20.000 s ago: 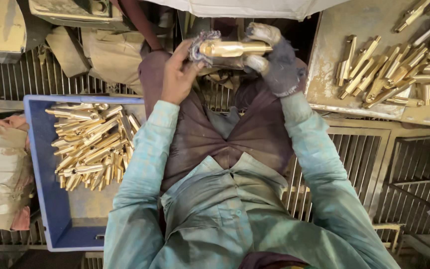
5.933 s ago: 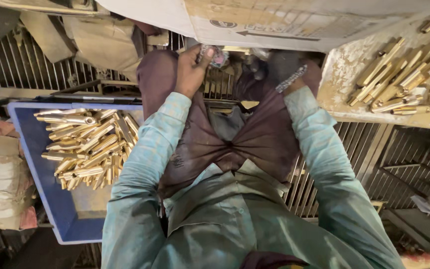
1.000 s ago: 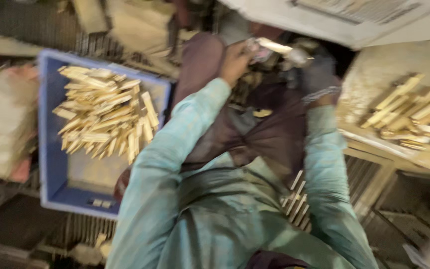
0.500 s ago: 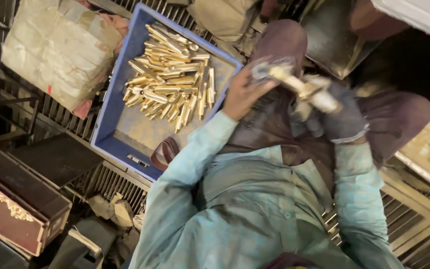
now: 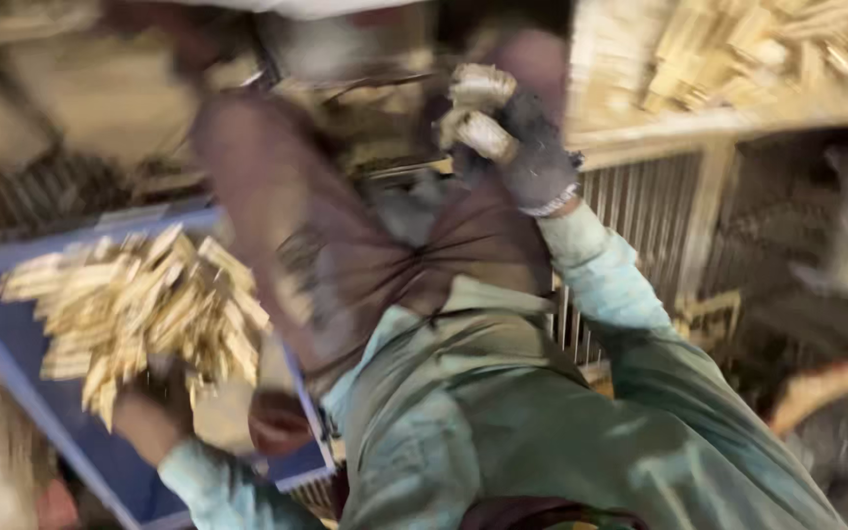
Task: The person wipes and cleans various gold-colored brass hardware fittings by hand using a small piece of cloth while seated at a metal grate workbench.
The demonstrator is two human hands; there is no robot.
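The frame is blurred by motion. My left hand is low at the left, down in a blue tray, against the near edge of a heap of brass pieces. Its fingers are lost among the pieces. My right hand, in a grey glove with pale fingertips, is raised at the top centre above my brown-clad knees. Its fingers are curled and I see no brass piece in them.
A second heap of brass pieces lies on a raised surface at the top right. A metal grating runs beneath it. Pale sacks lie at the upper left, beyond the tray.
Half a second ago both hands held a brass piece above my knees. My left hand has since dropped to the tray's brass heap, the right stays raised, and the view has swung.
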